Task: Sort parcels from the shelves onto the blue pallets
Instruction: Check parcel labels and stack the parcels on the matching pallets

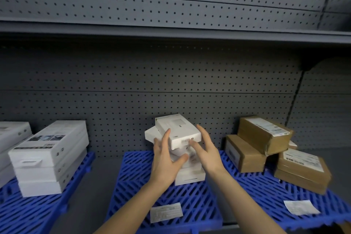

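Spreading wide, the fingers [167, 136] of the left hand [166, 159] lie straight against the left side of a small white stack [190, 175], thumb across its front. The right hand [208, 151] mirrors it, fingers [202, 133] splayed and the tips touching the front of the top box [177, 131]. Neither hand is curled round anything; they look to be squaring the pile, not lifting it.

The stack stands near the back edge of the middle pallet [133, 186], and its top box sits skewed over the ones below. A paper label [166, 212] lies at that pallet's front edge.

Outward from there, the left pallet [28, 213] carries larger white cartons [49, 156], neatly piled. The right pallet [256, 192] holds brown parcels [266, 135] – some leaning on each other – with a white slip [301, 207] near its front edge.

Sorting by kind seems well along: three pallets, three sorts, each side by side on the grey shelf [106, 173]. The upper shelf shows no parcels, though how many wait elsewhere cannot be told. What is left here – straightening this pile.
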